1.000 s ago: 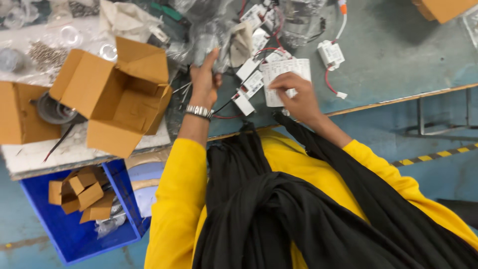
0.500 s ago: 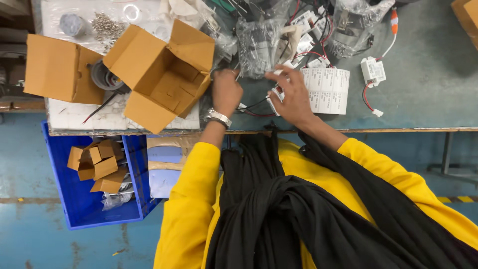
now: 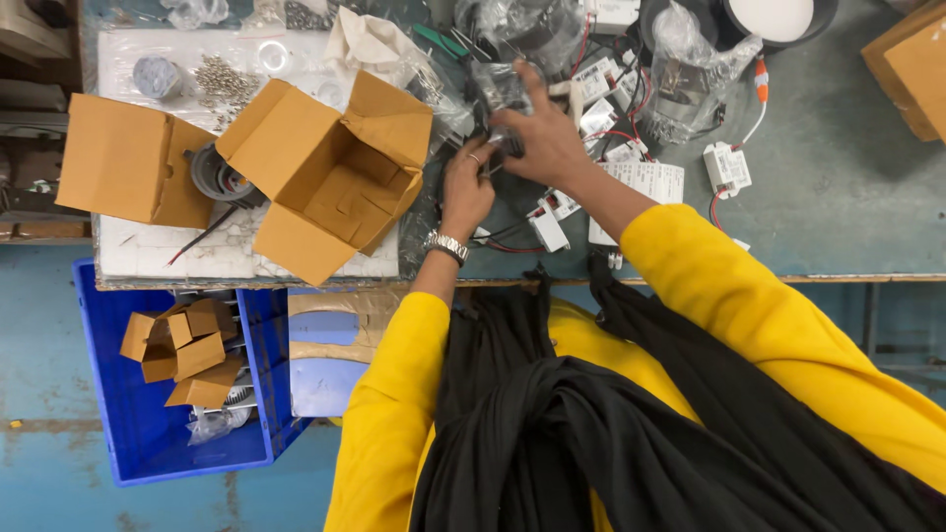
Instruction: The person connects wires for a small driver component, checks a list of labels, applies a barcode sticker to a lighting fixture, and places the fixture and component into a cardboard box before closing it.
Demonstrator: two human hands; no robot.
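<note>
My right hand (image 3: 540, 140) is closed on a clear plastic bag (image 3: 496, 87) with a dark part inside, lifted just above the grey-green table (image 3: 838, 197). My left hand (image 3: 467, 189), with a ring and a metal wristwatch (image 3: 446, 244), meets it from below; its fingertips pinch the bag's lower end. Both arms wear yellow sleeves, and a black cloth hangs across my lap. White driver units with red wires (image 3: 548, 229) lie under the hands, next to a white printed sheet (image 3: 645, 182).
An open cardboard box (image 3: 335, 177) lies left of the hands, with a closed one (image 3: 128, 163) and a pile of screws (image 3: 222, 79) beyond. More bagged parts (image 3: 690, 69) and a white driver (image 3: 727, 166) lie right. A blue crate (image 3: 108, 414) of small boxes stands on the floor.
Both hands left the white printed sheet and the driver units and moved up the table to the pile of bags; the right hand has taken hold of a clear bag.
</note>
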